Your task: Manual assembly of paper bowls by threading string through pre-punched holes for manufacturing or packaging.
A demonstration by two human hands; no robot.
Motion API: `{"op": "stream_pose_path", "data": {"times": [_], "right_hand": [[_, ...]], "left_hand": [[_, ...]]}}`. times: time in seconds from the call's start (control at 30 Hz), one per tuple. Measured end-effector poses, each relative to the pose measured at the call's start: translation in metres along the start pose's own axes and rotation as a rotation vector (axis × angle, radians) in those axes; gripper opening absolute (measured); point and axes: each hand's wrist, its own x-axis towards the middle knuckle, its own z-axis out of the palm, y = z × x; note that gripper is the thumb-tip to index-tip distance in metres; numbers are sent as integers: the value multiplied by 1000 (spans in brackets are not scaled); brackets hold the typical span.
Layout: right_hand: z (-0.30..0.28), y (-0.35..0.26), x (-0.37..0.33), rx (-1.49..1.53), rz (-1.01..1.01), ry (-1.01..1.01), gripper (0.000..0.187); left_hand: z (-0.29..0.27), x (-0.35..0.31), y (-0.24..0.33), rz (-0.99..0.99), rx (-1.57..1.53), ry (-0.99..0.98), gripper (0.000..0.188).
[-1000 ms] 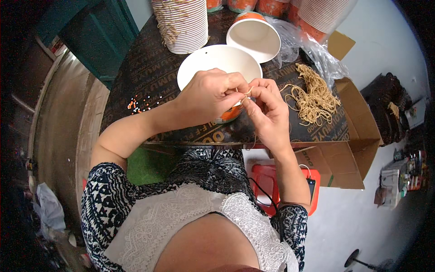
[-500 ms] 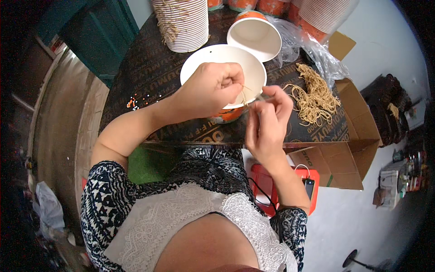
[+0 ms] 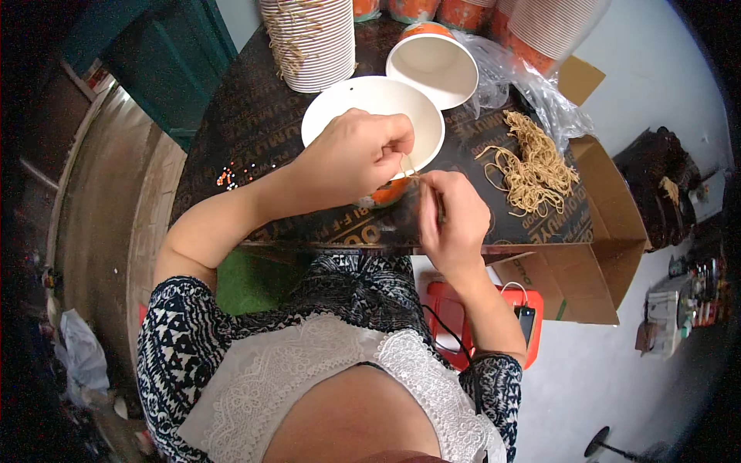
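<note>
The hands are drawing apart: a second ago they were bunched tight together over the bowl's [image 3: 363, 108] near rim, and now the right hand [image 3: 451, 220] is sitting lower and nearer the body while the left hand [image 3: 351, 158] is staying up on the rim. A thin tan cord [image 3: 407, 166] is showing in the gap between them, so by my reading the cord is being pulled taut rather than just fiddled with. The left fingers are curled in and pinching the cord's upper end against the thumb, holding the bowl tipped up so its white inside faces the camera and a patch of its orange outside is peeking out below the wrist. The right fingers are closed, thumb pressed to forefinger; they are probably gripping the cord's lower end, though the strand is too fine there to follow into the grip. Whether the cord is passing through the bowl's wall is hidden behind the left hand. A heap of loose cords [image 3: 532, 162] is lying on the dark table [image 3: 255, 131] just right of the hands, a stack of bowls [image 3: 312, 38] is standing behind, cut off at the top edge, and a second bowl [image 3: 432, 65] is lying on its side beside it.
</note>
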Motion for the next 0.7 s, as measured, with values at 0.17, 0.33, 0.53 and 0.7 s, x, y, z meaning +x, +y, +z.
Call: {"op": "stream_pose_path", "data": {"times": [0.17,0.33,0.53,0.7], "right_hand": [[6,-3,-3,485,560,21,9],[1,-10,4,758,741,-21,13],[4,-10,1,904,790,-21,12],[4,-10,0,980,835,-19,12]], "left_hand": [[0,-3,4,220,133,41,7],[7,0,5,263,27,111,8],[9,-1,9,115,-88,114,8],[0,-1,11,-59,-187,-82,8]]}}
